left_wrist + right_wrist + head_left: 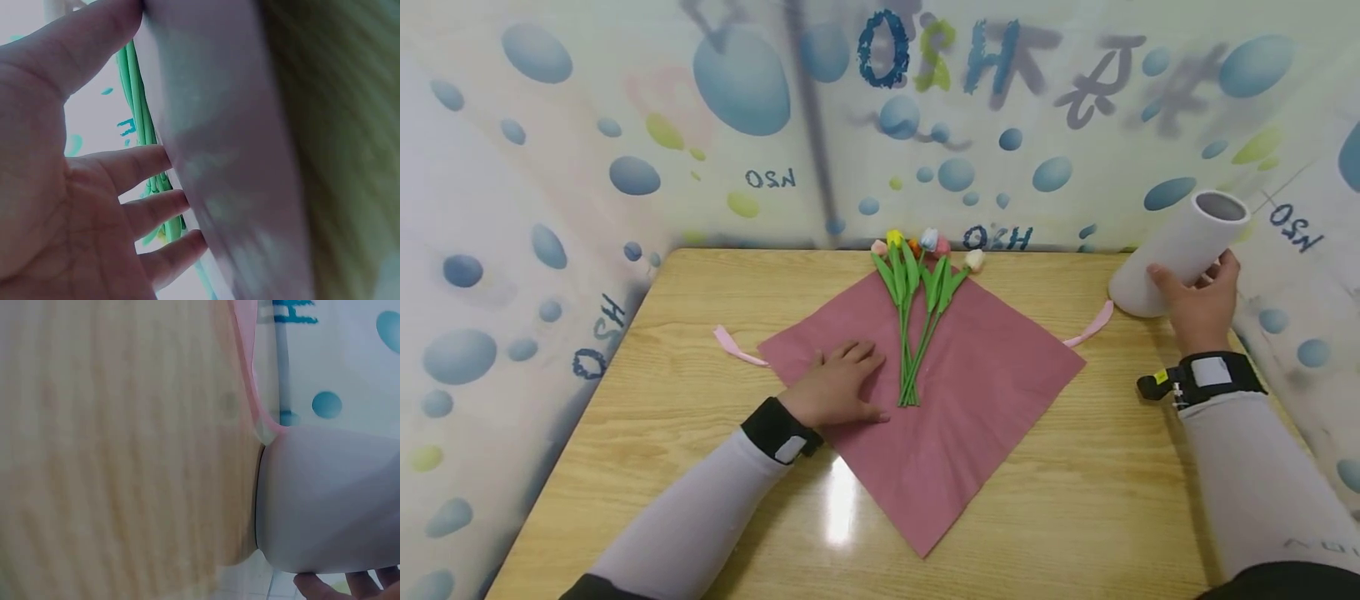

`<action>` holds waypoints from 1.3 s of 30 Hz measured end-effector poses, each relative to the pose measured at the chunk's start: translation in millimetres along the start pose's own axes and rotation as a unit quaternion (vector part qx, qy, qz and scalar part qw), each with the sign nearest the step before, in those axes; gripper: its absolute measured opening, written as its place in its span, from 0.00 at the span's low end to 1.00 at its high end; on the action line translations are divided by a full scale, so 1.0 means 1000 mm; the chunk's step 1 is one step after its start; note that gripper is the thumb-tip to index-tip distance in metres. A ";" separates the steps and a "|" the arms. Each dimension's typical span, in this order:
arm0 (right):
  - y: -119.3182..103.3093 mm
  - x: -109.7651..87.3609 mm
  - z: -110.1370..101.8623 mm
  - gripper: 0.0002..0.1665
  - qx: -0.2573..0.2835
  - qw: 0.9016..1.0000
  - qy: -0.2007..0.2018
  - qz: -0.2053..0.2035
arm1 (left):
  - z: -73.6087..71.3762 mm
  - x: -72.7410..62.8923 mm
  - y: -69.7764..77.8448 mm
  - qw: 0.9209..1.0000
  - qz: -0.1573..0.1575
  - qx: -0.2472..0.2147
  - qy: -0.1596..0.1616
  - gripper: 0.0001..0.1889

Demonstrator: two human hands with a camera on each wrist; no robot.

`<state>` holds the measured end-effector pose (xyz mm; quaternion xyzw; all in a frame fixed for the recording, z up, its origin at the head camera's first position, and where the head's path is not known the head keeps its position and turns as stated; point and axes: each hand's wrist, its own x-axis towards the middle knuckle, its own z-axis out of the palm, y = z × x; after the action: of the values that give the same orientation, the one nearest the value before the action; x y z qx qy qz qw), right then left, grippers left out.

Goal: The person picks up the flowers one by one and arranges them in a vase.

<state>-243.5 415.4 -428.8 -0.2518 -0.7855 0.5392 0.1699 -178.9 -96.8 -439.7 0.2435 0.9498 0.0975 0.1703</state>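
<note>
A square of dusky-pink wrapping paper (977,392) lies with one corner toward me. On it rests a small bunch of artificial tulips (917,308), green stems toward me and colored heads at the far edge. My left hand (837,385) lies on the paper's left side, fingers spread, just left of the stems. In the left wrist view its fingertips (194,240) touch the paper. At the far right my right hand (1204,304) grips a white cylindrical vase (1176,250) around its side. The vase's base is at the tabletop; its open mouth faces up.
A pink ribbon (1092,327) sticks out from under the paper on both sides, its right end reaching the vase's base. The wooden table (1060,500) meets a patterned curtain (865,167) at the back and sides.
</note>
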 end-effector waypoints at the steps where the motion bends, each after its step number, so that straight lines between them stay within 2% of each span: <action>1: -0.001 -0.002 0.001 0.53 0.000 1.000 -0.003 -0.005 | 0.000 0.000 -0.001 1.000 0.000 0.000 0.001 0.51; 13: -0.005 -0.026 0.011 0.50 -0.005 0.998 -0.030 -0.050 | -0.001 -0.010 -0.013 1.000 -0.001 -0.006 0.003 0.51; 39: 0.000 -0.073 0.013 0.52 -0.057 0.987 -0.117 -0.096 | 0.000 -0.031 -0.032 1.000 -0.002 -0.024 0.015 0.51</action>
<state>-191.1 362.8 -433.2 -0.1196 -0.8499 0.5006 0.1129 -166.8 -140.4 -440.0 0.2358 0.9502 0.1237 0.1620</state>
